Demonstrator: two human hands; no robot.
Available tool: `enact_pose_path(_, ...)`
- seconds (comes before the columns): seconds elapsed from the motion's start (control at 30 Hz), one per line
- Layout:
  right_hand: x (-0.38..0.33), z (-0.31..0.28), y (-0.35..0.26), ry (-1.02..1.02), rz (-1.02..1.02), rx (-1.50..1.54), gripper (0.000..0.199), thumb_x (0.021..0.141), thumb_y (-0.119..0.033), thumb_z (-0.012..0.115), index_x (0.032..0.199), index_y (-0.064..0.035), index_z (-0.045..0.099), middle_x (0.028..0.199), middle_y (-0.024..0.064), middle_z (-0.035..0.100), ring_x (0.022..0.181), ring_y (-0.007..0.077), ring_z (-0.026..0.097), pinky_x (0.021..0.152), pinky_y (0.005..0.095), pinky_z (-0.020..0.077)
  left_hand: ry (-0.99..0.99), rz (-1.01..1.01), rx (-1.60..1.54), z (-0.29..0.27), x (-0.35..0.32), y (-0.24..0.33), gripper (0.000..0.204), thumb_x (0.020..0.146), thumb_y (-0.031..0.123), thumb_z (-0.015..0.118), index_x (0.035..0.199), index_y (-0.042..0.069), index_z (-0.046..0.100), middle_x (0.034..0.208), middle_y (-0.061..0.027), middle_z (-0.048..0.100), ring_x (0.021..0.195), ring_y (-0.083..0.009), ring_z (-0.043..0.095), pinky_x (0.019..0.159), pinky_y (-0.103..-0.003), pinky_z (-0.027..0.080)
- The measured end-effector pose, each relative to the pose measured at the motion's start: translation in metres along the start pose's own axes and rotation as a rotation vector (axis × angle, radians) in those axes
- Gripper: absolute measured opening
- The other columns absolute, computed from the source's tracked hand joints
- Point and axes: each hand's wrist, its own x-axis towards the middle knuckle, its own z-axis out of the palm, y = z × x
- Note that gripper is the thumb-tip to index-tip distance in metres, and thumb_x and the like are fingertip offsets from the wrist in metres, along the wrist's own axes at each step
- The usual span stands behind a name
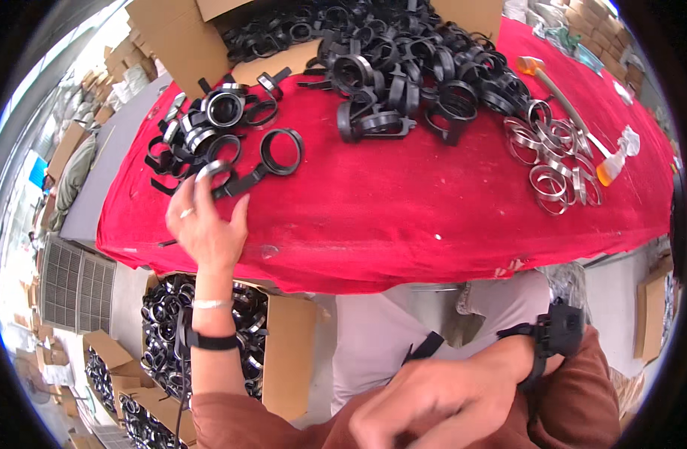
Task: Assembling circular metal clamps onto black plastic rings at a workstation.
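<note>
My left hand (208, 228) reaches over the left side of the red-covered table. Its fingers are stretched out and the thumb stands apart. The fingertips meet a black ring holder with a silver ring (217, 173) at the near edge of a small pile. Just beyond the thumb lies a single black ring holder (281, 152) with a stem. More black holders with silver rings (225, 110) are heaped behind it. Low in front of my body hangs my right hand (448, 396), away from the table; its fingers are blurred and partly hidden.
A large heap of black ring holders (396, 75) spills from a cardboard box (175, 41) at the back. Loose silver rings (551, 179) lie at the right beside a mallet (560, 97). Below the table's left edge stands a cardboard box (289, 359) full of parts.
</note>
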Motion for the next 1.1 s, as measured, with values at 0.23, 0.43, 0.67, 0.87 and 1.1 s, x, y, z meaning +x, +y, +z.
enact_pose_path(0.23, 0.011, -0.056, 0.01, 0.595, 0.018, -0.969, 0.04, 0.08, -0.009, 0.066, 0.115, 0.0021, 0.051, 0.101, 0.0107, 0.055, 0.082, 0.0174, 0.055, 0.071, 0.0278, 0.0471, -0.491, -0.472, -0.164, 0.003, 0.004, -0.042, 0.127, 0.048, 0.052, 0.085, 0.145, 0.015, 0.012, 0.146, -0.026, 0.02, 0.135, -0.0387, 0.023, 0.096, -0.066, 0.03)
enact_pose_path(0.43, 0.016, -0.077, 0.027, 0.625, 0.057, -1.13, 0.043, 0.082, -0.022, 0.062, 0.113, 0.0049, 0.05, 0.105, 0.0235, 0.054, 0.103, 0.039, 0.051, 0.088, 0.0441, 0.0429, -0.673, -0.581, 0.026, 0.051, 0.058, -0.003, 0.126, 0.053, 0.072, 0.07, 0.147, 0.021, 0.004, 0.153, -0.0127, 0.007, 0.138, -0.0385, 0.015, 0.09, -0.076, 0.023)
enact_pose_path(0.67, -0.017, -0.1, -0.002, 0.973, -0.01, -1.4, 0.029, 0.079, -0.019, 0.063, 0.098, 0.0021, 0.056, 0.089, 0.0204, 0.059, 0.084, 0.0364, 0.058, 0.075, 0.0431, 0.0479, -0.572, -0.667, 0.127, 0.123, 0.099, -0.002, 0.11, 0.064, 0.071, 0.062, 0.147, 0.026, 0.006, 0.154, -0.0077, 0.005, 0.138, -0.0372, 0.015, 0.088, -0.078, 0.021)
enact_pose_path(0.87, -0.067, -0.183, -0.061, 1.331, 0.079, -1.793, 0.021, 0.076, -0.008, 0.062, 0.096, -0.0017, 0.059, 0.086, 0.0186, 0.061, 0.083, 0.0357, 0.06, 0.074, 0.043, 0.0487, -0.617, -0.501, 0.1, 0.163, 0.101, -0.053, 0.101, 0.07, 0.065, 0.061, 0.147, 0.018, 0.015, 0.154, -0.0054, 0.002, 0.137, -0.0392, 0.015, 0.089, -0.074, 0.029)
enact_pose_path(1.1, -0.081, -0.253, -0.087, 0.945, 0.511, -1.998, 0.023, 0.077, -0.013, 0.062, 0.099, -0.0033, 0.062, 0.097, 0.0158, 0.059, 0.093, 0.035, 0.058, 0.081, 0.0409, 0.0463, -0.678, -0.244, 0.206, 0.103, 0.104, -0.011, 0.071, 0.083, 0.051, 0.055, 0.134, 0.004, 0.04, 0.142, -0.0212, 0.032, 0.11, -0.0394, 0.054, 0.089, -0.044, 0.047)
